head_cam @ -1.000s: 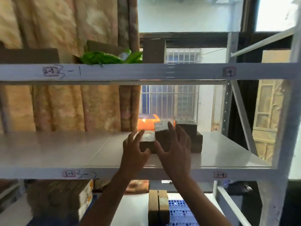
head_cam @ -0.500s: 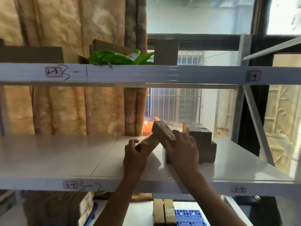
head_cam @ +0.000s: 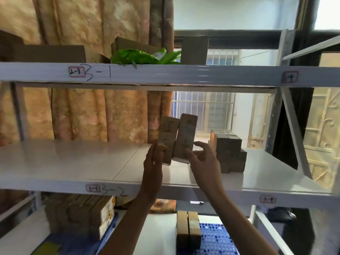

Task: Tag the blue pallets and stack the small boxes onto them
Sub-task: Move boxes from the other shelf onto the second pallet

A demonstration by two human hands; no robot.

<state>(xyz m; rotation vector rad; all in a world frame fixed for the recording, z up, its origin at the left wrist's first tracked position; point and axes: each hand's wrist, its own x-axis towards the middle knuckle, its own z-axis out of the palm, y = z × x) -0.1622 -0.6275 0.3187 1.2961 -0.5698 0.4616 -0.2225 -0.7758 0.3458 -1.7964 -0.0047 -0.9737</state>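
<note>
Lower left, under middle shelf (head_cam: 77,162): cartons (head_cam: 92,216) on blue pallet (head_cam: 77,242). Left hand (head_cam: 153,162) raised above shelf front, grip closed around lower end of left small box (head_cam: 168,137), box upright, slightly tilted. Right small box (head_cam: 186,138) upright, touching first; right hand (head_cam: 205,161) closed on its lower end. Farther right on shelf: stacked boxes (head_cam: 229,153). Below, right of centre: two boxes (head_cam: 188,230) on second blue pallet (head_cam: 215,240).
</note>
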